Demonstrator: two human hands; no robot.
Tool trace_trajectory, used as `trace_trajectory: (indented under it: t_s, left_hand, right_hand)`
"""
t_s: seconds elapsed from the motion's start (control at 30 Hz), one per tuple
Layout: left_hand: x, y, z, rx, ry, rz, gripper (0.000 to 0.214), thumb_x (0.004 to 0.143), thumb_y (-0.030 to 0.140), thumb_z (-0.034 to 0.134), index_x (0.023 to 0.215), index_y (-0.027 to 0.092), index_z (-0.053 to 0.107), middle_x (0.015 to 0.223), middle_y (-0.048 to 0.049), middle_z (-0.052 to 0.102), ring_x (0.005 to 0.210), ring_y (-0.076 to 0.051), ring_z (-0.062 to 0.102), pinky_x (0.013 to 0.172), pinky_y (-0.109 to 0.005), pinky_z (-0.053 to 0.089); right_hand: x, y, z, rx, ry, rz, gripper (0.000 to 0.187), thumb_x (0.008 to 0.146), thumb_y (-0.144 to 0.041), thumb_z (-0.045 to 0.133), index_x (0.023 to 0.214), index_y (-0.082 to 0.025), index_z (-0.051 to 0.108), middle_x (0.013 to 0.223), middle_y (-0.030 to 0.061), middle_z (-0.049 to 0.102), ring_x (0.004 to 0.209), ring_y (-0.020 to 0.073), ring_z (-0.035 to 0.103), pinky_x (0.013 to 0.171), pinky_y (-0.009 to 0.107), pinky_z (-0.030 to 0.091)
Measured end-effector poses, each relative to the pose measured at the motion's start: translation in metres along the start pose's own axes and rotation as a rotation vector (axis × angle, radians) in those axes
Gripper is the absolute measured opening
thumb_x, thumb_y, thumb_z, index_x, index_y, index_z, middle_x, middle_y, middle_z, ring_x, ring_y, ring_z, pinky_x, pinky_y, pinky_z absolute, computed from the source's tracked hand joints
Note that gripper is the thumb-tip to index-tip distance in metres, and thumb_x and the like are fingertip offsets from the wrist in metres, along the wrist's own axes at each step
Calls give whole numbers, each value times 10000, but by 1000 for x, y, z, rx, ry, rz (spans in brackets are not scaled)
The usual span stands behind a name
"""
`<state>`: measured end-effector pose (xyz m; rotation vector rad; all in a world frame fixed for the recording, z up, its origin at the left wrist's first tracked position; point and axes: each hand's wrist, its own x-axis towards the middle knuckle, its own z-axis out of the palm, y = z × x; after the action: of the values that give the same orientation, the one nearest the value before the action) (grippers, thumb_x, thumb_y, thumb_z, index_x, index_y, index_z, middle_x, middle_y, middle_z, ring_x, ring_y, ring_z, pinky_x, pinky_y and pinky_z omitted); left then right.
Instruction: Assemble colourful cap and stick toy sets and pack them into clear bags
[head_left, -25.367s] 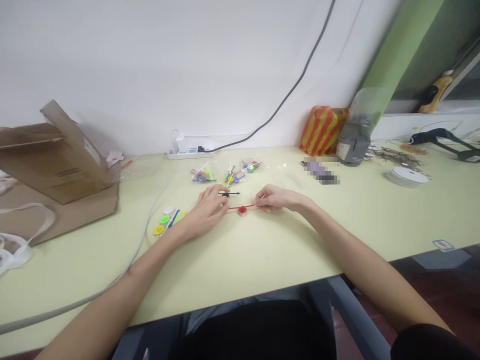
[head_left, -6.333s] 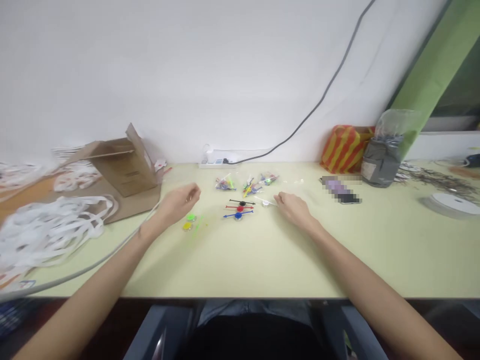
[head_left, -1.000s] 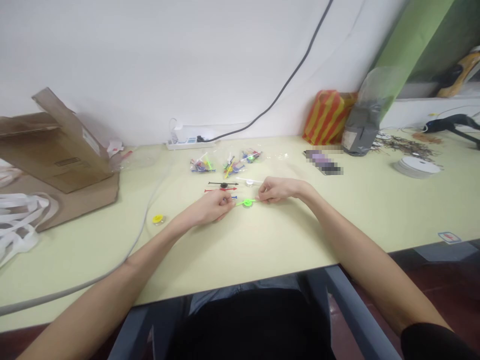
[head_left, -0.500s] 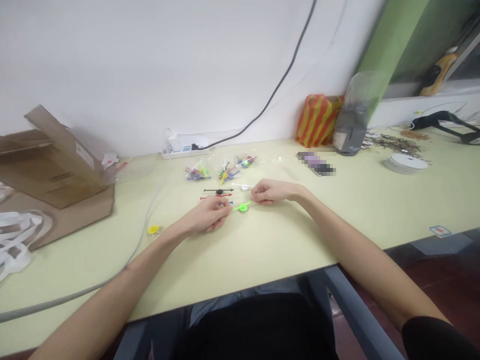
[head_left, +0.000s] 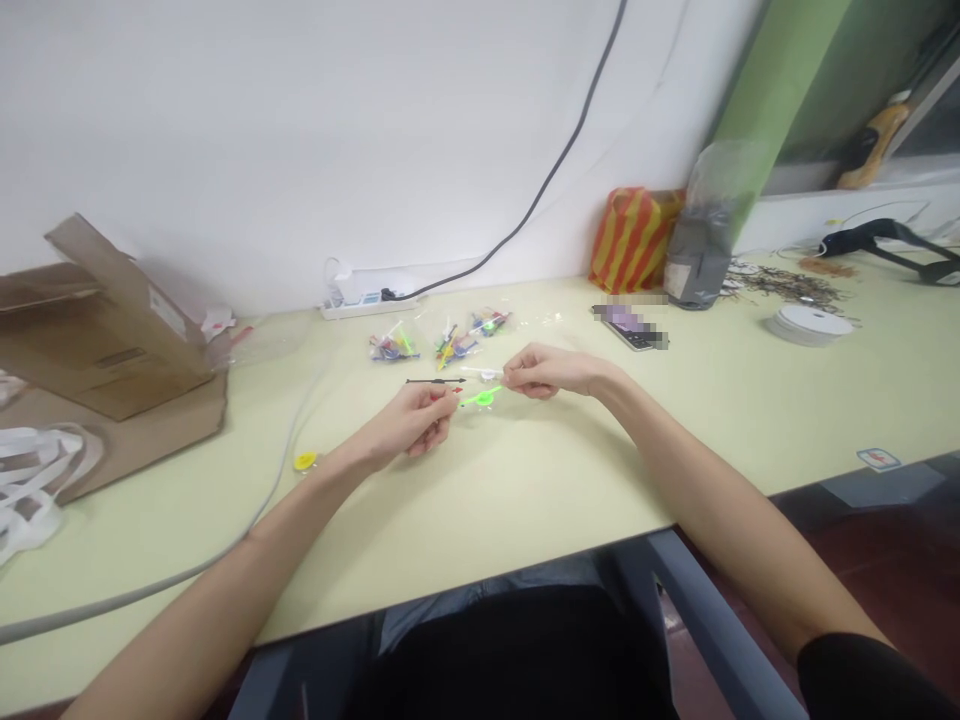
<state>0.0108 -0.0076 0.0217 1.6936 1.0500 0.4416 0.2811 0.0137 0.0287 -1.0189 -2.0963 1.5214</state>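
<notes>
The left hand [head_left: 415, 421] and right hand [head_left: 549, 371] are pinching opposite ends of the green spinner [head_left: 486, 398], which is sitting between them over the table [head_left: 562, 460], probably so its middle is being left untouched. The white spinner [head_left: 487, 375] and black arrow [head_left: 437, 381] are lying just beyond, while the yellow disc [head_left: 305, 461] is resting well apart, leftward.

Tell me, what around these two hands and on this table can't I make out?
In the head view:
Bright green plastic arrow spinner: left tip hidden by the left hand; right tip too small to tell whether the right hand touches it.
Red plastic arrow: mostly hidden by the left hand.
Flat rectangular phone: partly covered by pixelation.
Brown cardboard box: cut off by the left edge.
Clear plastic bags of coloured pieces: contents too small to count.
</notes>
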Motion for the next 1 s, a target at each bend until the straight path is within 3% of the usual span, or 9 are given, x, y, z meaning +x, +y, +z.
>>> trace_trajectory:
  t_s: [0.23, 0.43, 0.57, 0.73, 0.8, 0.9, 1.0]
  left_hand:
    - [3, -4, -4, -39, 103, 7, 304, 953, 511, 503, 915, 209, 514, 494, 63, 511, 336, -54, 326, 331, -150, 235]
    - [-7, 16, 0, 61, 247, 173, 319, 963, 531, 482, 932, 213, 481, 514, 63, 516, 362, -63, 343, 370, -169, 281]
    - [-25, 24, -30, 247, 377, 213, 322, 972, 530, 469, 1046, 219, 510, 595, 43, 553, 440, -92, 436, 429, -192, 351]
    - [-77, -10, -93, 680, 462, 131, 332, 929, 533, 519, 1013, 222, 600, 855, -44, 683, 711, -168, 616, 628, -246, 480]
    - [-102, -30, -109, 798, 384, 68, 346, 912, 547, 537, 1023, 236, 640, 955, -61, 701, 788, -197, 636, 656, -258, 479]
    - [-127, -56, -118, 851, 284, 31, 363, 869, 553, 593, 1043, 243, 661, 983, -56, 689, 822, -205, 641, 677, -257, 471]
    - [-127, -69, -117, 869, 303, 100, 318, 914, 505, 513, 892, 218, 647, 922, -45, 662, 788, -182, 613, 723, -269, 454]
  right_hand:
    - [1, 11, -11, 34, 229, 120, 356, 935, -394, 594, 682, -165, 497, 526, -62, 347, 456, 54, 216, 434, 225, 139]
    - [2, 15, -10, -79, 194, 274, 313, 867, -403, 682, 737, -121, 639, 511, -40, 440, 440, 53, 274, 418, 221, 173]
    - [1, 12, -8, -164, 187, 329, 379, 880, -466, 668, 735, -116, 681, 493, -28, 457, 437, 68, 309, 429, 235, 209]
    - [-1, 5, -7, -425, 301, 394, 435, 946, -434, 574, 639, -135, 644, 566, 46, 579, 503, 120, 474, 535, 259, 338]
    - [-2, 5, -8, -568, 415, 417, 418, 939, -414, 577, 622, -148, 632, 639, 75, 636, 558, 146, 524, 579, 271, 352]
    - [-2, 6, -8, -698, 587, 417, 349, 932, -374, 557, 667, -165, 643, 752, 97, 683, 646, 177, 567, 605, 279, 338]
    - [-3, 7, -7, -740, 710, 392, 285, 926, -333, 525, 739, -176, 672, 826, 107, 701, 718, 200, 589, 620, 281, 331]
